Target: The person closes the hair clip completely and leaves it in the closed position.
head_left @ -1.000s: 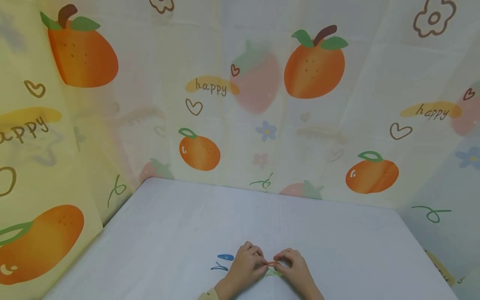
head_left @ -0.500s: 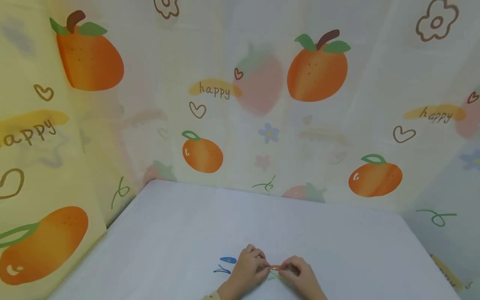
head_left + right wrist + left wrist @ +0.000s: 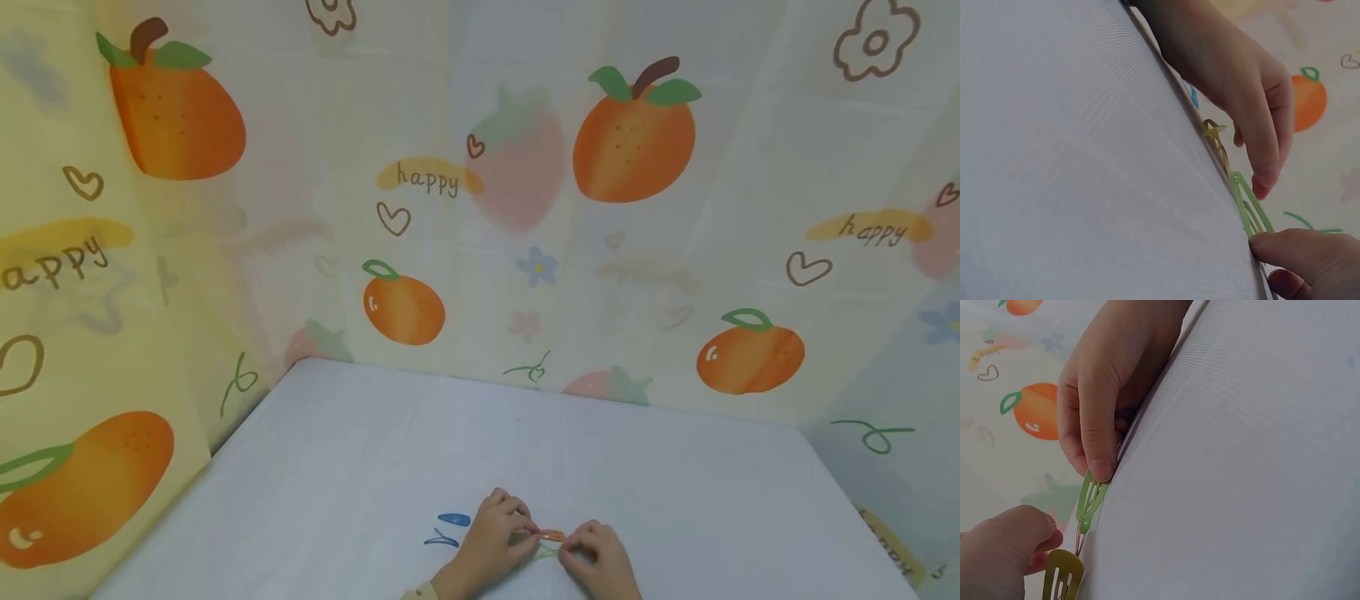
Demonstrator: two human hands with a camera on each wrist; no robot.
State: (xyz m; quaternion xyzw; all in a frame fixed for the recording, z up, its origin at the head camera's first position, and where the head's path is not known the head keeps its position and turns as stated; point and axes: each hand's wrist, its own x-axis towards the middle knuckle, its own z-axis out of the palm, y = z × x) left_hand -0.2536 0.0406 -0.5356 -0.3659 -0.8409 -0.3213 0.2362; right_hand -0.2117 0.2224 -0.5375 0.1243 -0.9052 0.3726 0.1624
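My left hand (image 3: 495, 533) has its thumb and fingertips at the left end of an orange hair clip (image 3: 552, 535) and appears to pinch it. My right hand (image 3: 600, 557) is just right of that clip. In the right wrist view, my right thumb and finger pinch one end of an open green hair clip (image 3: 1244, 203); the left wrist view also shows the green hair clip (image 3: 1090, 500) at those fingertips. A yellow hair clip (image 3: 1064, 575) lies by my left hand, and the right wrist view shows a yellow clip (image 3: 1215, 134) beneath that hand.
Left of my left hand lie a blue closed hair clip (image 3: 454, 519) and a blue opened hair clip (image 3: 441, 540). The white table (image 3: 420, 442) spreads around and ahead of the hands. A curtain (image 3: 480, 250) printed with oranges stands behind it.
My right hand has let go of the orange clip's right end and moved slightly down to the green clip. My left hand stays at the orange clip.
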